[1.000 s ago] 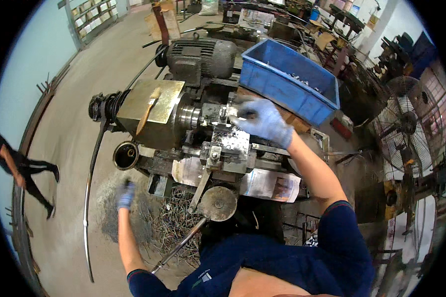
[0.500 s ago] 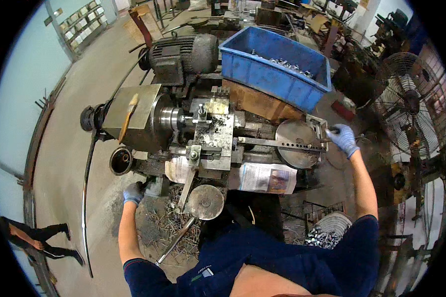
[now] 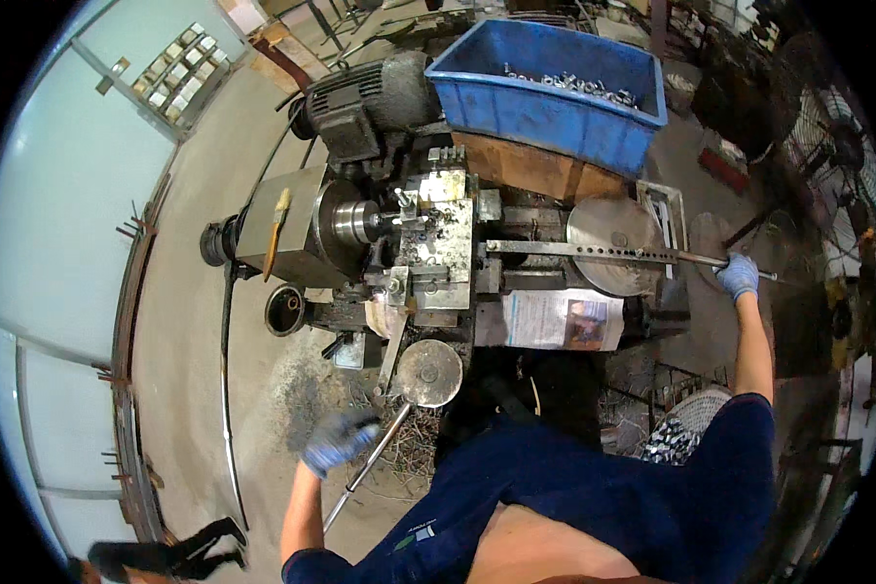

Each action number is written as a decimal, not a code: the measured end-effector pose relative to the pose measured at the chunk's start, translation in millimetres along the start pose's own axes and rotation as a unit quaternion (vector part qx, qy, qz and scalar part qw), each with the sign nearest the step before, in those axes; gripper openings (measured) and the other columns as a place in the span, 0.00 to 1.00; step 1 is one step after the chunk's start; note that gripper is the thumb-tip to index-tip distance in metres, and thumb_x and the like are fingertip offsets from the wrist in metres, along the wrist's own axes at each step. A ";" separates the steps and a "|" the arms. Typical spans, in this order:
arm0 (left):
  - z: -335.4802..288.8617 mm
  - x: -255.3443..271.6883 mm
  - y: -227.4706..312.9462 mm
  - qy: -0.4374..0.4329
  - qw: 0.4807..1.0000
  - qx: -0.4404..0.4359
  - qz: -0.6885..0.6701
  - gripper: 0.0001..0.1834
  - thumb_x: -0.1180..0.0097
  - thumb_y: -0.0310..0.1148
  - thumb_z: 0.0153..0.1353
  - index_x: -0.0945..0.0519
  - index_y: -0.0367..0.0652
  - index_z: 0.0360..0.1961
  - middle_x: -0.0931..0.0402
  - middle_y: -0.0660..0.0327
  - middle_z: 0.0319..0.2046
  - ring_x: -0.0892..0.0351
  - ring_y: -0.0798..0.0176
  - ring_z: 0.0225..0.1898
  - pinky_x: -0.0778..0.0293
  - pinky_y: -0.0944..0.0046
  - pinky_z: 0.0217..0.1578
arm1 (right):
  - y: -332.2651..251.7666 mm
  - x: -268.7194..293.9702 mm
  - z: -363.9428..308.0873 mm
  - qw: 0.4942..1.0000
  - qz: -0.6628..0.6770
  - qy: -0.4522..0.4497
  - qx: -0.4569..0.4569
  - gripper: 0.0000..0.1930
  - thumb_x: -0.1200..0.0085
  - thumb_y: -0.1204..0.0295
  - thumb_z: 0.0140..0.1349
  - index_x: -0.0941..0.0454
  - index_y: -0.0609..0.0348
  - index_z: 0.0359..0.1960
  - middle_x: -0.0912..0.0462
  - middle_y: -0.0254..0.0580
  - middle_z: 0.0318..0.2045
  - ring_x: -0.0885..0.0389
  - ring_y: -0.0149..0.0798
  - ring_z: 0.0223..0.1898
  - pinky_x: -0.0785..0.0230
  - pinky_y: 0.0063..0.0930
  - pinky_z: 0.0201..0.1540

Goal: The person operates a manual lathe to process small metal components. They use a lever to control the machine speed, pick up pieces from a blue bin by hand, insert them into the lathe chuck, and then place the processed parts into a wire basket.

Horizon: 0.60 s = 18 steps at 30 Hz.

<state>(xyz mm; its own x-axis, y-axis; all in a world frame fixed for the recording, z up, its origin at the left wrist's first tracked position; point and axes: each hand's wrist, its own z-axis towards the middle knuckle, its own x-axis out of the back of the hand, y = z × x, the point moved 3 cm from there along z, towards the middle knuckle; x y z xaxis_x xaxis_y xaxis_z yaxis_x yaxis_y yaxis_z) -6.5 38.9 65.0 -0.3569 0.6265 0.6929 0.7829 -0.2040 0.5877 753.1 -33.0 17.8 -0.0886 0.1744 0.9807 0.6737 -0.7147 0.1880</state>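
Note:
My right hand [image 3: 738, 276], in a blue-grey glove, is closed around a metal lever rod [image 3: 696, 258] that runs out from a flat bar with a row of holes. That bar [image 3: 545, 249] crosses a round metal disc on the lathe's right. My left hand [image 3: 339, 441], gloved too and slightly blurred, hovers beside a second lever rod [image 3: 360, 477], fingers apart and holding nothing. This rod joins a smaller round disc [image 3: 430, 374]. Near the lathe's chuck [image 3: 352, 222] stands the tool slide [image 3: 433, 248], strewn with dark chips.
A blue crate [image 3: 555, 122] of small metal parts stands behind the lathe, beside a motor [image 3: 370, 102]. A brush [image 3: 277, 234] lies on the headstock cover. Newspaper [image 3: 565, 320] covers the front ledge. A basket of metal parts [image 3: 672, 438] is by my right side; a person [image 3: 180, 557] is at lower left.
My left hand has left the small box below the lathe and come nearer me. My right hand has moved right, drawing the rod and bar outward. The whole view has shifted.

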 end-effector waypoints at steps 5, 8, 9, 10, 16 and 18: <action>1.8 -60.6 -0.7 0.071 0.993 0.009 0.089 0.24 0.43 0.42 0.55 0.27 0.47 0.53 0.22 0.47 0.32 0.22 0.43 0.34 0.27 0.53 0.35 | 18.6 -30.8 -86.2 0.993 0.067 0.085 -0.048 0.20 0.41 0.50 0.46 0.20 0.53 0.30 0.19 0.49 0.29 0.20 0.51 0.34 0.29 0.41 0.39; 16.6 -73.6 -31.2 0.042 0.996 -0.005 0.077 0.20 0.41 0.39 0.51 0.25 0.46 0.46 0.24 0.46 0.27 0.24 0.41 0.31 0.29 0.50 0.31 | 13.7 -37.3 -133.9 0.992 0.062 0.086 -0.071 0.22 0.44 0.45 0.47 0.19 0.50 0.28 0.18 0.46 0.28 0.20 0.49 0.33 0.28 0.41 0.38; 18.3 -76.5 -32.9 0.040 0.993 -0.010 0.112 0.20 0.41 0.38 0.51 0.25 0.46 0.45 0.24 0.45 0.27 0.24 0.41 0.31 0.29 0.50 0.30 | 11.0 -37.4 -144.9 0.991 0.074 0.084 -0.078 0.22 0.44 0.43 0.47 0.19 0.49 0.28 0.18 0.46 0.29 0.20 0.48 0.33 0.28 0.40 0.38; 20.3 -74.7 -27.9 0.046 0.995 -0.018 0.090 0.19 0.40 0.37 0.50 0.25 0.45 0.44 0.24 0.45 0.26 0.24 0.41 0.30 0.29 0.51 0.31 | 4.9 -30.4 -152.5 0.990 0.058 0.030 -0.122 0.23 0.45 0.42 0.47 0.19 0.48 0.30 0.18 0.46 0.30 0.20 0.48 0.35 0.28 0.40 0.39; 21.1 -67.4 -11.4 0.041 0.999 -0.008 0.033 0.18 0.40 0.37 0.49 0.24 0.43 0.42 0.25 0.44 0.28 0.25 0.40 0.33 0.30 0.51 0.31 | 2.1 -28.0 -169.6 0.983 0.110 -0.003 -0.145 0.24 0.47 0.41 0.48 0.19 0.47 0.34 0.18 0.45 0.34 0.20 0.49 0.38 0.29 0.40 0.41; 20.4 -68.9 -19.1 0.054 0.998 -0.029 0.031 0.18 0.40 0.37 0.50 0.24 0.43 0.41 0.25 0.44 0.29 0.25 0.39 0.33 0.30 0.51 0.31 | -2.2 -23.6 -174.4 0.987 0.097 0.029 -0.126 0.25 0.47 0.41 0.48 0.19 0.47 0.35 0.18 0.46 0.33 0.20 0.50 0.38 0.29 0.39 0.41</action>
<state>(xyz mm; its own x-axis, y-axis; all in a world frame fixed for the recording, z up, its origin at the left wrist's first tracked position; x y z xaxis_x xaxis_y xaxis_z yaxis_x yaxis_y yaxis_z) 13.5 14.9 -2.5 -0.3646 0.5279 0.7671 0.7747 -0.2851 0.5644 625.8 -153.7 3.7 -0.0230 -0.0167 0.9996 0.4791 -0.8778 -0.0037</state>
